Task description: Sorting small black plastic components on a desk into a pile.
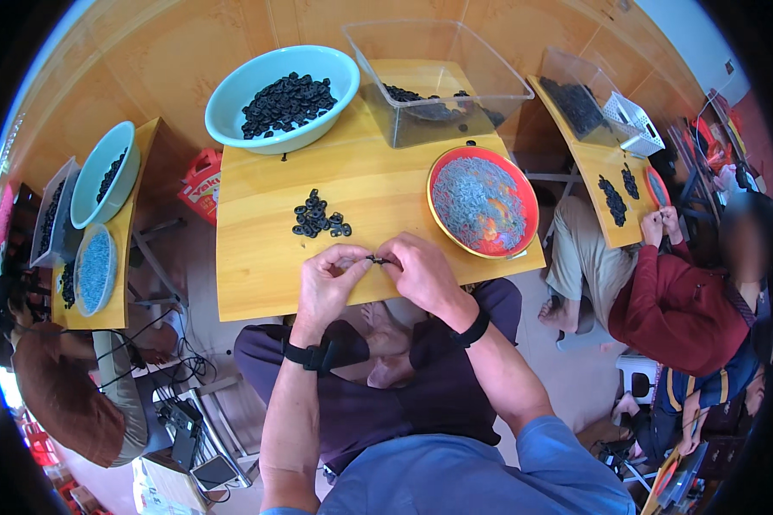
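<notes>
Left hand [328, 279] and right hand [426, 275] pinch a small, slim black piece [376, 260], seemingly plastic: likely light, stiff, best held endwise.

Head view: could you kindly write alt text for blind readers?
A person's left hand and right hand pinch a small dark item at a yellow table. Beyond them are loose black parts, a red bowl of grey pieces, a blue basin and a clear bin.

Red bag [203, 187] at left; white basket [632, 127] on right-hand table [593, 163]; co-worker [685, 313] in maroon.
</notes>
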